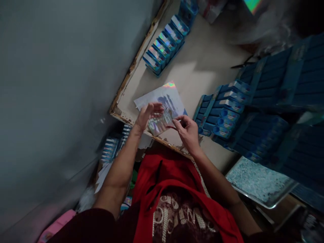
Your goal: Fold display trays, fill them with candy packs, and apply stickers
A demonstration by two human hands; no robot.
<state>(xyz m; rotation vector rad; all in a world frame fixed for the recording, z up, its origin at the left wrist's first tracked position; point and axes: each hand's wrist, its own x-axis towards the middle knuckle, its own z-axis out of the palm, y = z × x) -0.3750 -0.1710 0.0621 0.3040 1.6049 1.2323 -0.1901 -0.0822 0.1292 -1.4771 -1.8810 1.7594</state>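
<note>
A shiny, partly iridescent sheet (172,94) lies on the pale table (207,54) near its front corner. Over the sheet's left part is my left hand (149,114), its fingers extended to the right and nothing visible in its grasp. My right hand (186,130) is at the sheet's lower right, thumb and forefinger pinched on a thin dark-red strip (172,127). Between the hands there is a clear, glossy piece (163,120) whose outline is blurred.
A row of blue boxes (164,44) stands along the table's worn left edge. Stacked blue boxes (220,108) fill the right side. Below them sits a metal tray (258,179) of small pale-blue pieces. More packs (110,148) lie below the table at left.
</note>
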